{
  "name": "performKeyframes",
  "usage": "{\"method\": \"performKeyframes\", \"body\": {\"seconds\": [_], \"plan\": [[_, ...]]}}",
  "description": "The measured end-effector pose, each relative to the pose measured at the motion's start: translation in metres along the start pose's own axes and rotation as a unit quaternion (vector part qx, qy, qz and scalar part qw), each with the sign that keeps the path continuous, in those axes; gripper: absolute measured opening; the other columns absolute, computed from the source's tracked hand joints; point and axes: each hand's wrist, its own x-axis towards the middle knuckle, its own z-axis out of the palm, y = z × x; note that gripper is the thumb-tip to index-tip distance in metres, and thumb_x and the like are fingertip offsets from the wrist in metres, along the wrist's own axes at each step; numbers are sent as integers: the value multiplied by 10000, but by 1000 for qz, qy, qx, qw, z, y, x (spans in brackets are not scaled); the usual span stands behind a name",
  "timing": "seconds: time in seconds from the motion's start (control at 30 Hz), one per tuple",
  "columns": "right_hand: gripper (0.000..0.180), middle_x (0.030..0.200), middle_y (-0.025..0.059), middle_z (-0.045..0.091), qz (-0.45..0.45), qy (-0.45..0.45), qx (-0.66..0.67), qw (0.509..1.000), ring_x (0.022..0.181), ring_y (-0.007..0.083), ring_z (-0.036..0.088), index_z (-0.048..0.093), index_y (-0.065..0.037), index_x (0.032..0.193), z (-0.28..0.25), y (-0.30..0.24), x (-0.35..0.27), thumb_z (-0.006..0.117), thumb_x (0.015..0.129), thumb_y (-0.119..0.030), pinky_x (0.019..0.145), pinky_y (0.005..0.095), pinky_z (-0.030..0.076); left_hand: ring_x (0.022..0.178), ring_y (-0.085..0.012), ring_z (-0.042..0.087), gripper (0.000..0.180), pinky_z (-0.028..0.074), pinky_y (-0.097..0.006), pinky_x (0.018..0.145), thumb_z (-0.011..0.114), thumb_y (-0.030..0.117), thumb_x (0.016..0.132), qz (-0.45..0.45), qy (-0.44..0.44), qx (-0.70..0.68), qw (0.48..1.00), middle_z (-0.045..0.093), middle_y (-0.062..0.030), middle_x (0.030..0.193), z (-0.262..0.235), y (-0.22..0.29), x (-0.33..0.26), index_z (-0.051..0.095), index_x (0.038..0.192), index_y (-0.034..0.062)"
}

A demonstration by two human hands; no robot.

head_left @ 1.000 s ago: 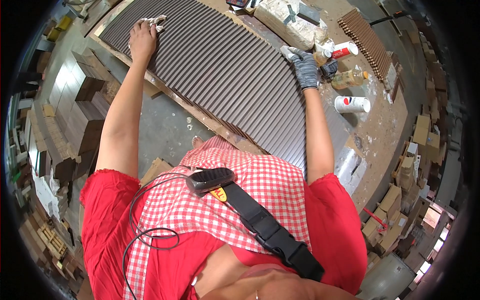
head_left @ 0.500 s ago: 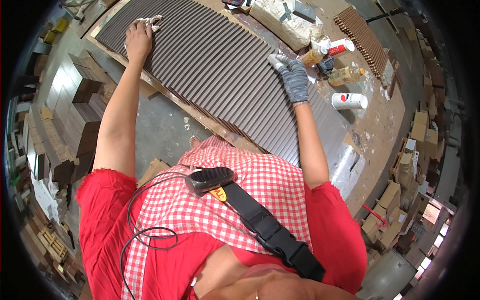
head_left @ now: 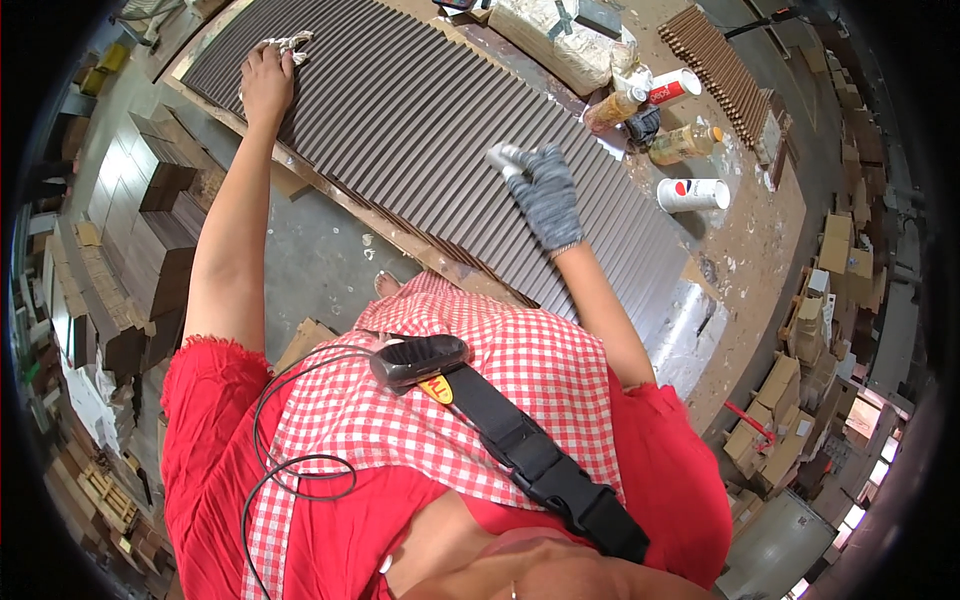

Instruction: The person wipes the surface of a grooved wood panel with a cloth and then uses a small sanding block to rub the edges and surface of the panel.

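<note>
- A big brown panel (head_left: 400, 130) with many long ridges lies flat on a low table (head_left: 330, 195), so the person can lean over it and reach most of it from above.
- The left hand (head_left: 266, 82) is bare and lies flat and open on the far left part of the panel. It seems to press down there to keep the panel steady.
- A crumpled rag (head_left: 290, 43) sits just past the left hand's fingertips, touching or nearly touching them. The hand is not wrapped around it.
- The right hand (head_left: 547, 195) wears a grey glove. It is closed around a small white thing (head_left: 503, 158) that pokes out past the fingers. What the white thing is cannot be told; it may be a cloth or a pad.
- The white thing is pressed on the ridges near the middle of the panel, maybe so it can rub along the grooves.
- A white spray can (head_left: 692, 194) lies on its side on the floor to the right of the panel, well apart from the gloved hand.
- Bottles (head_left: 645, 105) and another can stand and lie close together by the panel's far right edge, near enough to grab.
- A full pale sack (head_left: 560, 45) rests beyond them.
</note>
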Motion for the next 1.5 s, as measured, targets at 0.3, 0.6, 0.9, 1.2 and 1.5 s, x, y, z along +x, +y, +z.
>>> {"method": "performKeyframes", "body": {"seconds": [0.3,0.6,0.9,1.2,1.5], "plan": [[214,969,109,567,11,117,-84,989,857,191,589,706,-83,986,-22,74,98,739,784,-143,779,306,518,1080,-369,504,370,433,-449,901,489,352,924,-1,-5,-3,1000,526,-159,1214,-2,10,3,574,1123,52],[286,883,54,457,66,-6,-50,997,770,134,482,618,-41,1012,-3,3,6,734,784,-168,628,209,534,1077,-363,507,376,431,-441,908,491,343,921,9,-3,5,1000,528,-152,1213,-5,9,5,581,1133,45],[356,836,29,494,-99,-263,76,957,808,165,483,670,-142,1109,27,-28,-75,733,760,-176,760,289,494,1065,-369,512,378,439,-446,896,488,349,921,-1,-6,9,1000,527,-169,1202,0,8,2,574,1114,36],[400,864,101,534,-118,-74,47,989,812,216,509,674,-120,1119,30,-20,-51,747,726,-122,776,315,477,1049,-373,518,385,438,-446,893,485,344,923,11,0,0,1000,534,-175,1188,0,12,2,575,1135,36],[349,795,55,497,-101,-31,67,992,732,171,470,694,-114,1073,23,-4,-24,738,728,-88,718,303,483,1043,-365,526,363,450,-443,875,500,344,917,8,-2,10,1000,539,-158,1180,0,12,3,582,1113,49]]}}
